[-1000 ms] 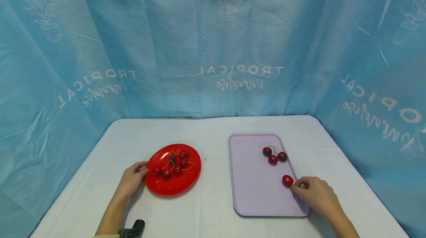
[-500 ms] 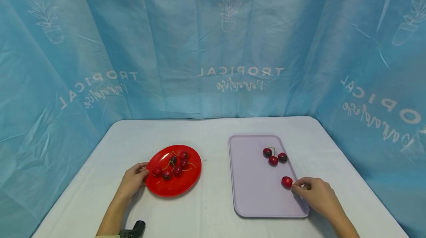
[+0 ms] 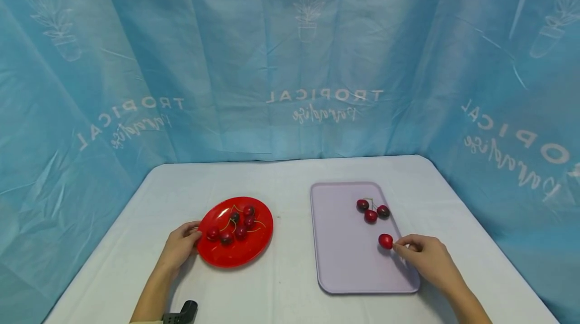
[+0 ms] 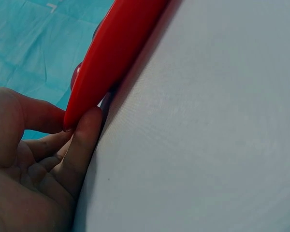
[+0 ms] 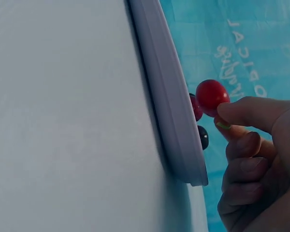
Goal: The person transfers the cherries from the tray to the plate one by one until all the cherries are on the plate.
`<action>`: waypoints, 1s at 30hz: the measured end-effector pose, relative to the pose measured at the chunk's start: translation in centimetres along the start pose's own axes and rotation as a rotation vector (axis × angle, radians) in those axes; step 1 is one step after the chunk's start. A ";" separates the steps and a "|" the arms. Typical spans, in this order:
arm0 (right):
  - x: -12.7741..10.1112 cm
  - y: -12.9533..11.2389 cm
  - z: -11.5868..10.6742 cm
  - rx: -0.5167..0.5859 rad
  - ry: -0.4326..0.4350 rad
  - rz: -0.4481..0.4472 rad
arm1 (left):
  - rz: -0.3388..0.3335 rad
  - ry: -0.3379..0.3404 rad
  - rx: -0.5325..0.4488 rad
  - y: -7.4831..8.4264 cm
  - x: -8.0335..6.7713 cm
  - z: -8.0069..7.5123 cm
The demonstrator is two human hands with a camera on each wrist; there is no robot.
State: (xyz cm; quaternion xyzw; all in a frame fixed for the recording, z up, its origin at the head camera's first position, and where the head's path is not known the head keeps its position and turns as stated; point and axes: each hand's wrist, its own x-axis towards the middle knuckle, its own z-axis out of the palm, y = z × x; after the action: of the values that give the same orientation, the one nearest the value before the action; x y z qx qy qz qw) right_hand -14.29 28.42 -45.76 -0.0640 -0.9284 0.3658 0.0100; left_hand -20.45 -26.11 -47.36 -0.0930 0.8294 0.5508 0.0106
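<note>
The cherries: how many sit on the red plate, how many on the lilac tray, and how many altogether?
Cherries on the red plate: 6
Cherries clustered on the lilac tray: 3
Single bright cherry over the tray, pinched by the right hand: 1
Total: 10
</note>
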 end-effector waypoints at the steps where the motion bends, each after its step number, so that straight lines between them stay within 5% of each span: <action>1: 0.1 -0.1 0.0 0.004 0.006 -0.010 | -0.001 0.002 -0.002 0.0 0.0 0.0; 30: 1.3 -4.9 1.6 0.199 -0.027 -0.105 | 0.002 -0.008 0.009 0.2 -0.2 -0.1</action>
State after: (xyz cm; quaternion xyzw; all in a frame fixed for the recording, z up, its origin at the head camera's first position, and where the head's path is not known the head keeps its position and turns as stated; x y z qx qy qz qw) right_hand -16.25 23.93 -43.65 -0.0092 -0.8896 0.4560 0.0230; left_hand -20.27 -26.07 -47.13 -0.0899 0.8319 0.5474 0.0139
